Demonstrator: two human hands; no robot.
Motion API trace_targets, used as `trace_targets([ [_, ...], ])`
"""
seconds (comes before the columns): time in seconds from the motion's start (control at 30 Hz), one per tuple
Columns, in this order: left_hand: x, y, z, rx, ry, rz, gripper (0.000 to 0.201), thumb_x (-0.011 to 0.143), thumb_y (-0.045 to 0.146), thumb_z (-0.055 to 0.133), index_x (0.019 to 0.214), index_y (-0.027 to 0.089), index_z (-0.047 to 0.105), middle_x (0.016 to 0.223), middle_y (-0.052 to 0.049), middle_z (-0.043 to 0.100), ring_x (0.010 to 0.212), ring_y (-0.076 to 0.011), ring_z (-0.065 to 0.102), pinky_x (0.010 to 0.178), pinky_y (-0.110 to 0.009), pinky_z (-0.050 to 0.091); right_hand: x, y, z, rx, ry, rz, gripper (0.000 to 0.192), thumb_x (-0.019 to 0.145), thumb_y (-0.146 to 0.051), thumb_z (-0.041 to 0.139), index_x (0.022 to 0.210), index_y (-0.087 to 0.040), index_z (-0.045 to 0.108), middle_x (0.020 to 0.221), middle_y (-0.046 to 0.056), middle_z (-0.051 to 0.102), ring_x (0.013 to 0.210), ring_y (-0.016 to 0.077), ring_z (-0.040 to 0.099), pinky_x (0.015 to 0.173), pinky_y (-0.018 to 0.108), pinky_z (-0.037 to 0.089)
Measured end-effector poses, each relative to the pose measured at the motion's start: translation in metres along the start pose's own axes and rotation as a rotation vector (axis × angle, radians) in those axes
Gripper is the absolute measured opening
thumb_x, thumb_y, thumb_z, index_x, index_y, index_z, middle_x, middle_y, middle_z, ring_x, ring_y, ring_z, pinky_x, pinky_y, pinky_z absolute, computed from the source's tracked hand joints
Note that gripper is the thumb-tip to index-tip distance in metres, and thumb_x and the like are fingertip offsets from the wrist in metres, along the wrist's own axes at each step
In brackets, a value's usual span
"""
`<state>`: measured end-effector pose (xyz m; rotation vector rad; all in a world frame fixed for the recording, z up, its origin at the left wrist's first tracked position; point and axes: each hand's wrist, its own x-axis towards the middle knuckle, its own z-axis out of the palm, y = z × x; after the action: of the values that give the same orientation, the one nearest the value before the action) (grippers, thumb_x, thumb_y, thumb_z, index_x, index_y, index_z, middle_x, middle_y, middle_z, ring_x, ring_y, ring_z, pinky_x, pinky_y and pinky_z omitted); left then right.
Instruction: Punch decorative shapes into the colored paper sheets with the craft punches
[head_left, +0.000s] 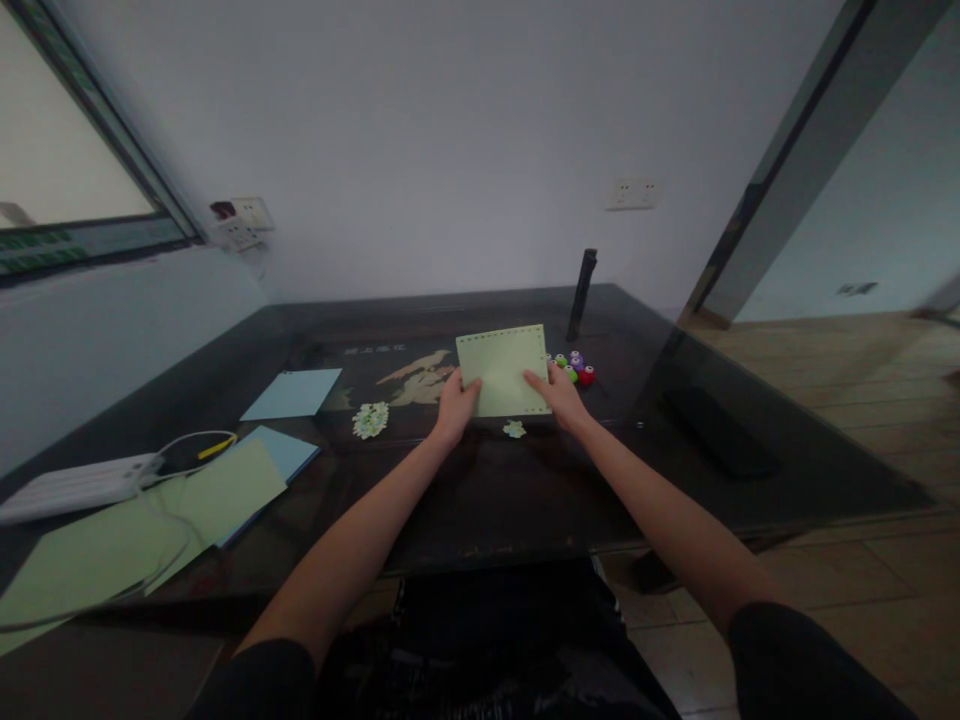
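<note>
Between both hands I hold up a pale green sheet of paper [504, 365] with a row of small punched marks along its edges. My left hand [457, 403] grips its left side, thumb on the face toward me. At the right edge my right hand [559, 393] pinches it the same way. Just below the sheet lies a small heap of pale paper cutouts [514, 429] on the dark table. A bigger pile of such cutouts [370, 420] sits left of my left hand. Several colourful round craft punches [581, 370] stand behind my right hand, partly hidden.
Light blue paper [292, 394] and large green sheets [150, 510] lie on the left, under a white cable near a white power strip [82, 487]. A black upright object [581, 295] stands at the back; a flat black object [716, 430] lies right on the table [480, 500].
</note>
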<state>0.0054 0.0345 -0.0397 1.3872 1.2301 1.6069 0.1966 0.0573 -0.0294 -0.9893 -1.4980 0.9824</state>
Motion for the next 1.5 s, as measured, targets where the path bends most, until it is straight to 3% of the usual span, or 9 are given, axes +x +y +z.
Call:
trace_targets([
  [0.13, -0.004, 0.0, 0.002, -0.179, -0.036, -0.097, 0.031, 0.073, 0.026, 0.062, 0.101, 0.013, 0.058, 0.093, -0.008, 0.069, 0.081, -0.0208, 0.064, 0.074, -0.033, 0.051, 0.001, 0.003, -0.003, -0.284, 0.102, -0.042, 0.047, 0.081, -0.065, 0.04, 0.063, -0.021, 0.047, 0.064, 0.003, 0.056, 0.064, 0.0184, 0.052, 0.065, 0.031, 0.044],
  [0.23, -0.007, 0.002, 0.004, -0.283, -0.062, -0.148, 0.034, 0.071, 0.026, 0.065, 0.101, 0.012, 0.057, 0.094, -0.009, 0.07, 0.078, -0.0204, 0.065, 0.073, -0.034, 0.052, 0.002, 0.003, -0.004, -0.409, 0.161, -0.1, 0.054, 0.081, -0.07, 0.033, 0.055, -0.023, 0.034, 0.052, -0.001, 0.041, 0.055, 0.015, 0.04, 0.056, 0.029, 0.034],
  [0.33, -0.009, 0.005, 0.006, -0.343, -0.069, -0.196, 0.036, 0.069, 0.026, 0.068, 0.101, 0.012, 0.058, 0.093, -0.01, 0.071, 0.08, -0.0202, 0.066, 0.077, -0.035, 0.052, 0.003, 0.001, -0.005, -0.419, 0.169, -0.137, 0.056, 0.08, -0.073, 0.03, 0.054, -0.023, 0.03, 0.051, -0.001, 0.037, 0.053, 0.0137, 0.035, 0.052, 0.029, 0.028],
  [0.5, -0.01, 0.007, 0.007, -0.375, -0.089, -0.25, 0.038, 0.067, 0.028, 0.07, 0.1, 0.012, 0.058, 0.091, -0.009, 0.071, 0.078, -0.0201, 0.067, 0.078, -0.037, 0.053, 0.003, -0.001, -0.008, -0.379, 0.121, -0.127, 0.058, 0.078, -0.076, 0.029, 0.055, -0.022, 0.036, 0.052, 0.0, 0.04, 0.053, 0.014, 0.036, 0.051, 0.029, 0.025],
  [0.63, -0.009, 0.008, 0.004, -0.329, -0.09, -0.21, 0.04, 0.067, 0.031, 0.07, 0.101, 0.012, 0.059, 0.089, -0.009, 0.071, 0.075, -0.0209, 0.067, 0.073, -0.036, 0.053, 0.004, 0.0, -0.011, -0.362, 0.108, -0.12, 0.055, 0.078, -0.072, 0.035, 0.055, -0.023, 0.034, 0.052, -0.001, 0.038, 0.054, 0.014, 0.036, 0.052, 0.028, 0.028],
  [0.73, -0.008, 0.009, 0.002, -0.26, -0.101, -0.191, 0.04, 0.067, 0.031, 0.07, 0.101, 0.012, 0.059, 0.085, -0.009, 0.071, 0.072, -0.0211, 0.067, 0.066, -0.033, 0.053, 0.007, -0.001, -0.015, -0.302, 0.106, -0.126, 0.049, 0.08, -0.067, 0.038, 0.059, -0.022, 0.041, 0.058, 0.0, 0.046, 0.059, 0.0155, 0.043, 0.057, 0.027, 0.035],
  [0.93, -0.015, 0.017, 0.007, -0.243, -0.222, -0.209, 0.035, 0.068, 0.028, 0.07, 0.098, 0.012, 0.061, 0.081, -0.008, 0.072, 0.065, -0.0192, 0.067, 0.061, -0.031, 0.054, 0.011, -0.01, -0.026, -0.237, 0.263, -0.168, 0.044, 0.084, -0.059, 0.036, 0.071, -0.02, 0.054, 0.073, 0.005, 0.059, 0.073, 0.02, 0.052, 0.069, 0.03, 0.042],
  [1.2, -0.016, 0.017, 0.007, -0.275, -0.326, -0.272, 0.041, 0.065, 0.028, 0.074, 0.1, 0.01, 0.061, 0.085, -0.01, 0.072, 0.07, -0.0199, 0.067, 0.068, -0.033, 0.054, 0.008, -0.017, -0.032, -0.289, 0.326, -0.226, 0.049, 0.084, -0.063, 0.037, 0.059, -0.021, 0.039, 0.055, -0.002, 0.039, 0.056, 0.014, 0.036, 0.054, 0.027, 0.027],
  [1.5, -0.019, 0.022, 0.008, -0.26, -0.377, -0.345, 0.034, 0.07, 0.018, 0.069, 0.102, 0.011, 0.06, 0.085, -0.01, 0.073, 0.069, -0.0181, 0.068, 0.068, -0.032, 0.054, 0.01, -0.011, -0.034, -0.385, 0.357, -0.28, 0.047, 0.088, -0.057, 0.036, 0.057, -0.021, 0.037, 0.053, -0.002, 0.039, 0.054, 0.0136, 0.036, 0.053, 0.027, 0.024],
])
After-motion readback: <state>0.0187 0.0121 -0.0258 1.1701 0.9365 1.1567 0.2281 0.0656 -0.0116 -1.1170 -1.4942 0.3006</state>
